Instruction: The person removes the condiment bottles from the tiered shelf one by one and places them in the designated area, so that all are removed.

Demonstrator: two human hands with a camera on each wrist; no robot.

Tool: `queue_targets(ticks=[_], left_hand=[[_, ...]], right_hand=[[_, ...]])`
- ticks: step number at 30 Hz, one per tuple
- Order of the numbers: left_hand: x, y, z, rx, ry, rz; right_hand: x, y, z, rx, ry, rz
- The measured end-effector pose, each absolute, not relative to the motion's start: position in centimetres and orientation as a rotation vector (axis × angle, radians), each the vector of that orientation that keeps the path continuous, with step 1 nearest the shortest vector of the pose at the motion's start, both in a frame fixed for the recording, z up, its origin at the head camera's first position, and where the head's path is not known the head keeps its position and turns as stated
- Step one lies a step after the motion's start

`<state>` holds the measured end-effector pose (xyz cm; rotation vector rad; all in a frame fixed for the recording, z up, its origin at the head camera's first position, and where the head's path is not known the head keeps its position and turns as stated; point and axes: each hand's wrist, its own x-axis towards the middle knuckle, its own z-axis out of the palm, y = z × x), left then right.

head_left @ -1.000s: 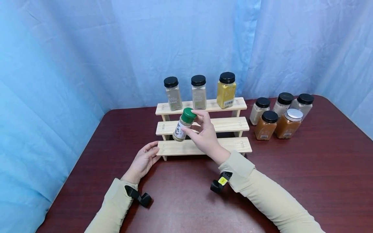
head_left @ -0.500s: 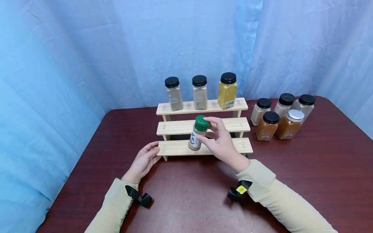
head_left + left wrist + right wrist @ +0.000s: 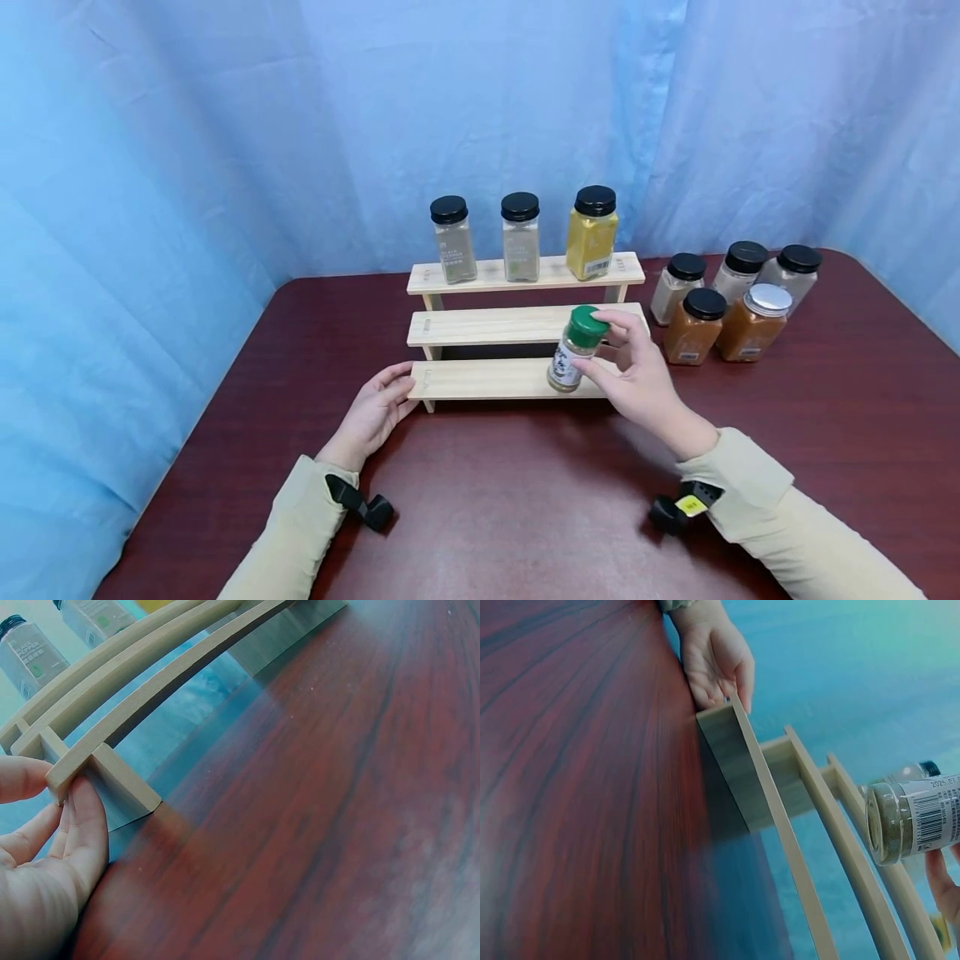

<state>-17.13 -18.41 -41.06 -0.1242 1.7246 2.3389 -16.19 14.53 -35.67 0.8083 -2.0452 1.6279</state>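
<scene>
My right hand [image 3: 647,385] grips a small spice jar [image 3: 570,358] with a green cap and a printed label, thumb on its side and fingers up by the cap. Tilted, the jar overlaps the right part of the lowest board of the three-step wooden rack [image 3: 487,381] in the head view. In the right wrist view the jar's base [image 3: 881,825] shows clear of the boards. At the rack's front left corner my left hand [image 3: 373,415] pinches the end of the lowest board, with fingers beneath it in the left wrist view.
Two greyish spice jars [image 3: 521,237] and a yellow one [image 3: 592,233] stand on the rack's top step. Right of the rack, several more jars [image 3: 692,327] stand grouped on the dark red table [image 3: 510,500]. Blue curtains [image 3: 480,100] hang behind and at the sides.
My right hand has carried the green-capped jar from the left part of the rack to the right and slightly down toward the lowest board. The left hand keeps its pinch on the board's corner.
</scene>
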Motion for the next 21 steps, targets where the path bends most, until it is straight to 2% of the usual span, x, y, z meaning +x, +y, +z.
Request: queue_targets(ticks=[21], left_hand=[[-17.2, -18.5, -41.2, -0.125, 1.723, 2.346]], right_hand=[[-14.7, 21.7, -36.0, 0.665, -2.092, 1.475]])
